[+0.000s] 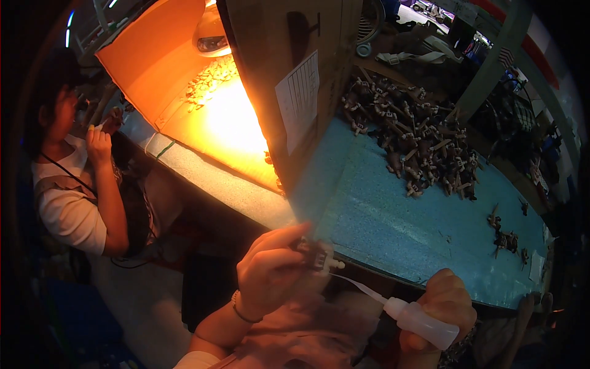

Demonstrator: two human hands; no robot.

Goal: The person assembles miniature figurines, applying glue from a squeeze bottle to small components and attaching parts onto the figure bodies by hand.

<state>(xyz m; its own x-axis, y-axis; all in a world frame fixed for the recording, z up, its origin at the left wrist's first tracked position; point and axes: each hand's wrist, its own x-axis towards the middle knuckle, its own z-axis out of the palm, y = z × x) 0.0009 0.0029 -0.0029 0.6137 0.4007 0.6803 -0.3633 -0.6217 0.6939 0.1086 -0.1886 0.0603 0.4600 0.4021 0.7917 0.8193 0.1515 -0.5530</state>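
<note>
My left hand (270, 264) is closed, pinching a small brown and cream figure-like part (321, 257) above the table's front edge. A pale knob sticks out from the part's right side. In my right hand (447, 295) is a white squeeze bottle (424, 324), its long thin nozzle aimed left at the part. Between the nozzle tip and the part the gap is very small, and whether they touch I cannot tell. The fingers of my right hand wrap round the bottle's body.
A heap of similar brown parts (424, 138) lies on the blue-topped table (381, 227), with several loose ones (507, 241) at its right. A cardboard panel (289, 80) divides it from a lamp-lit cardboard box (166, 67) holding small pieces. Another person (74, 197) works at the left.
</note>
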